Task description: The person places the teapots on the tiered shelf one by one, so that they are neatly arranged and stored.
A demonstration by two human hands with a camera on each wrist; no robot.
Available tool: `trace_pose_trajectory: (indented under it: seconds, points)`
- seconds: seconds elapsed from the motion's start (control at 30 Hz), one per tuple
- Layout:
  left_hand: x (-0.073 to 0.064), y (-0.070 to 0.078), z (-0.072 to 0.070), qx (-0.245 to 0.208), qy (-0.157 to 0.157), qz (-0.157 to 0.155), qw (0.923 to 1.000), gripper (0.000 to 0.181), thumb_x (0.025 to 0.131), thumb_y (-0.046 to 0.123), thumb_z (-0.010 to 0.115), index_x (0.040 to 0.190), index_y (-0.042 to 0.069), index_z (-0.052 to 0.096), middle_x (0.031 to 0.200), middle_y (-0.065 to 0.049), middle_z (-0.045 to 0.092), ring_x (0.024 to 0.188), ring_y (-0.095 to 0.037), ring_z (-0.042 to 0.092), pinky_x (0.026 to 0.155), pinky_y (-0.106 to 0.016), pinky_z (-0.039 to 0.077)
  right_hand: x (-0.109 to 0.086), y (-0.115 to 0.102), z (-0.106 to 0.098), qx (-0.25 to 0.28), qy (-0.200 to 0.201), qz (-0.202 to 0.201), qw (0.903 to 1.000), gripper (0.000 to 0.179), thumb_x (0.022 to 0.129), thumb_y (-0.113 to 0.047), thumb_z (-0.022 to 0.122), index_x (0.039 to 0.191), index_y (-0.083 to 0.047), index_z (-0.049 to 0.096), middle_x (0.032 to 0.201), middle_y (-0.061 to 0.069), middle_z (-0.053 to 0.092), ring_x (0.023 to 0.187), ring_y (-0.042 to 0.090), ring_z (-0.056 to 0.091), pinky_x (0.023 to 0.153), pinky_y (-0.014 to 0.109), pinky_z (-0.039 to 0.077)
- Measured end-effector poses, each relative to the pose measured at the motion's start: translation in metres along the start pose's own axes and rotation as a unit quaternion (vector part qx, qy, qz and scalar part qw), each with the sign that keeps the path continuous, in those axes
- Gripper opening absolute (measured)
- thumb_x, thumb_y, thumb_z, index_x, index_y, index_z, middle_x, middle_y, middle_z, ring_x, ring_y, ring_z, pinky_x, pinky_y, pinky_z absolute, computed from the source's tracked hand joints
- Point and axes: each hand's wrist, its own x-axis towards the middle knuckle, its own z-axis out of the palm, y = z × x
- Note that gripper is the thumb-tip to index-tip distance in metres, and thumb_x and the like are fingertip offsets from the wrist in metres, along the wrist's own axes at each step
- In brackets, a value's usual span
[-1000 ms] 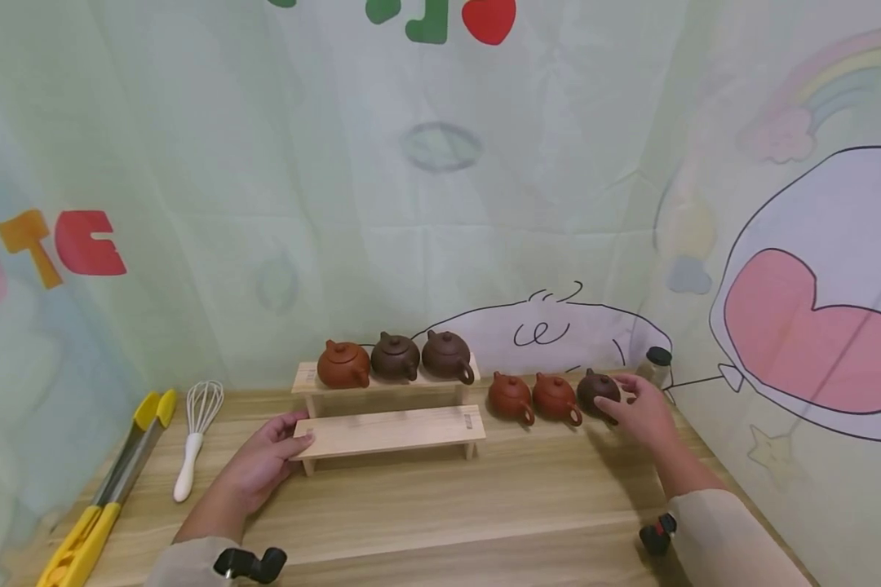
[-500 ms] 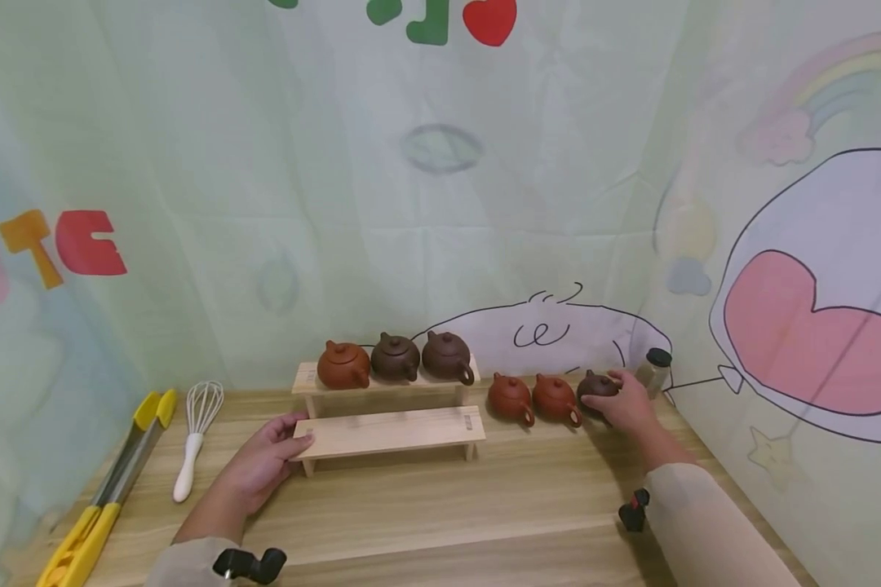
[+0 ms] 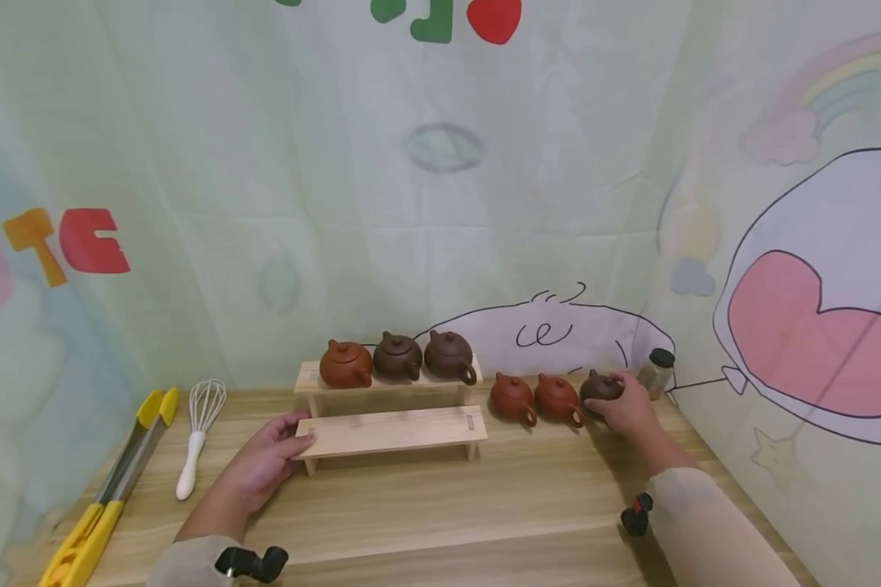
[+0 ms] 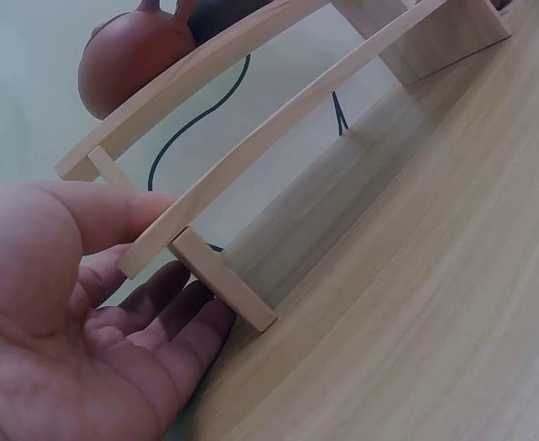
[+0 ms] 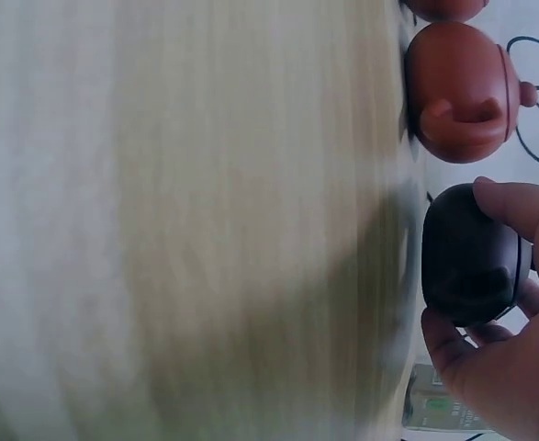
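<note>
My left hand [image 3: 264, 458] grips the left end of a two-step wooden display stand [image 3: 392, 432], thumb on the lower board and fingers around its end. Its lower board bears nothing. On the upper board sit a reddish-brown teapot [image 3: 346, 364] and two dark brown teapots [image 3: 397, 356] [image 3: 449, 355]. At the right, my right hand [image 3: 634, 405] holds a small dark teapot [image 5: 466, 253] between thumb and fingers. A thin gap shows under it in the right wrist view. Beside it, two red clay teapots [image 3: 512, 399] [image 3: 556, 399] stand on the table.
A glass jar with a black lid [image 3: 659, 371] stands just behind my right hand. Left of the stand lie a white-handled whisk [image 3: 197, 436] and yellow-and-grey tongs [image 3: 110, 489]. A printed curtain [image 3: 440, 228] hangs along the table's back and sides.
My right hand has moved left and closed around the dark teapot. The left hand and the stand have kept their place.
</note>
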Motion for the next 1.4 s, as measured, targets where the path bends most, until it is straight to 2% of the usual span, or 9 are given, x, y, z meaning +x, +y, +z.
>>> trace_pose_trajectory:
  seconds: [0.23,0.4,0.57,0.9,1.17,1.4]
  points:
    - [0.000,0.000,0.000,0.001,-0.001,0.000,1.0000,0.074,0.110,0.022,0.059,0.166,-0.003,0.019,0.174,-0.030,0.022,0.145,-0.027,0.048,0.100,-0.021,0.052,-0.016,-0.009,-0.010,0.017,0.016,-0.007,0.9997,0.085,0.095,-0.024,0.080,0.162,0.000,0.034,0.162,0.036,0.038,0.146,0.055,0.043,0.120,0.069,0.039]
    - [0.001,0.000,-0.001,0.001,-0.001,0.001,1.0000,0.074,0.110,0.022,0.059,0.166,-0.004,0.019,0.173,-0.030,0.023,0.143,-0.025,0.050,0.099,-0.020,0.052,-0.037,-0.021,-0.020,0.012,0.024,-0.053,0.9983,0.087,0.092,-0.027,0.084,0.160,0.001,0.038,0.159,0.036,0.041,0.141,0.054,0.047,0.115,0.067,0.045]
    - [0.001,0.000,-0.002,0.001,0.001,0.001,1.0000,0.073,0.110,0.021,0.058,0.166,-0.005,0.019,0.173,-0.030,0.023,0.143,-0.026,0.049,0.098,-0.020,0.052,-0.059,-0.035,-0.021,0.017,0.012,-0.084,0.9962,0.085,0.089,-0.028,0.088,0.157,-0.002,0.043,0.155,0.031,0.047,0.137,0.050,0.052,0.110,0.063,0.050]
    - [0.000,0.001,-0.001,0.010,0.002,-0.003,0.9999,0.073,0.110,0.024,0.059,0.166,-0.004,0.020,0.173,-0.030,0.024,0.144,-0.026,0.049,0.099,-0.019,0.051,-0.098,-0.060,-0.001,0.044,-0.037,-0.127,0.9902,0.080,0.087,-0.026,0.091,0.153,-0.005,0.050,0.148,0.024,0.053,0.129,0.043,0.061,0.100,0.051,0.060]
    - [0.000,0.000,-0.001,0.009,-0.002,-0.003,1.0000,0.074,0.111,0.025,0.059,0.166,-0.004,0.019,0.173,-0.030,0.024,0.145,-0.026,0.048,0.099,-0.018,0.051,-0.128,-0.086,0.021,0.056,-0.061,-0.143,0.9863,0.076,0.083,-0.024,0.094,0.147,-0.011,0.055,0.147,0.020,0.050,0.134,0.039,0.057,0.107,0.055,0.056]
    - [0.000,0.002,0.000,0.005,-0.004,-0.002,1.0000,0.073,0.111,0.024,0.059,0.166,-0.004,0.019,0.173,-0.030,0.024,0.144,-0.025,0.049,0.098,-0.018,0.052,-0.145,-0.105,0.046,0.086,-0.073,-0.179,0.9774,0.075,0.078,-0.022,0.097,0.142,-0.016,0.059,0.143,0.012,0.057,0.128,0.028,0.060,0.098,0.040,0.056]
